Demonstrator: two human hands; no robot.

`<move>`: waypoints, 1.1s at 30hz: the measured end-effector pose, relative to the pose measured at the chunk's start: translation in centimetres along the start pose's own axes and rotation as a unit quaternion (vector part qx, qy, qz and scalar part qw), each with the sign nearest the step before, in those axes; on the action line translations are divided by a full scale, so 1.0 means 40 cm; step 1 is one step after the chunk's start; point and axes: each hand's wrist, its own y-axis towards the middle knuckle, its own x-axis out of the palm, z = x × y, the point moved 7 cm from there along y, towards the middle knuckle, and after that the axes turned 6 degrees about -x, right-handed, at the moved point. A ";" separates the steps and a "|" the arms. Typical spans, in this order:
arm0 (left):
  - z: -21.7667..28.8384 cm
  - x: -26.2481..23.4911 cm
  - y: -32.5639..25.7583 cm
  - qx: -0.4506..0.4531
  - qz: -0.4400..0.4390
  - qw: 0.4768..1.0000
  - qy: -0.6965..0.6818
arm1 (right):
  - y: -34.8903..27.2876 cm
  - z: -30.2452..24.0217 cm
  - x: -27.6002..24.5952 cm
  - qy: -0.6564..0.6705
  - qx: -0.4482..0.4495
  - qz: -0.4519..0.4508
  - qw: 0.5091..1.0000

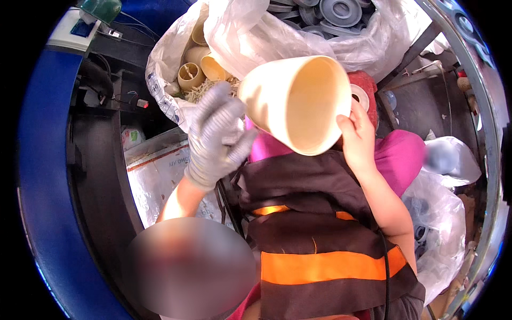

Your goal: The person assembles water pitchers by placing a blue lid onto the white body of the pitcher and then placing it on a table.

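Observation:
A large cream plastic cup point(266, 98), tapered and hollow, is tilted on its side above my lap, its wide mouth turned to the right. My bare right hand point(358, 136) grips its rim, the thumb showing at the edge and the other fingers partly hidden. Beside the narrow end is my left hand point(216, 141), in a grey-white knitted glove. Its fingers are bent a little and spread, slightly blurred, with nothing seen in them. Behind the cup, a pale ring point(360, 97) shows next to a red surface point(367, 82).
At the back left, a white sack point(165, 80) holds smaller cream cups point(191, 76) and shavings. A clear plastic bag point(234, 32) contains several grey rings point(340, 12). More plastic bags point(448, 224) lie at right. Blue machine housing point(45, 176) borders the left; a metal frame point(482, 160) runs along the right.

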 end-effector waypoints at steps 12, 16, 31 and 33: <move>-0.136 0.215 -0.064 -0.411 -0.026 0.661 -0.627 | -0.144 0.092 -0.116 -0.080 0.036 -0.042 0.995; -0.034 0.267 -0.025 -0.208 -0.192 0.785 -0.551 | -0.088 -0.043 -0.137 -0.050 -0.037 -0.102 0.993; -0.091 0.312 -0.081 -0.452 -0.035 0.682 -0.574 | -0.127 -0.112 0.031 0.010 -0.133 -0.305 0.943; -0.071 0.312 -0.055 -0.413 -0.069 0.687 -0.594 | -0.111 -0.128 0.026 -0.020 -0.095 -0.315 0.944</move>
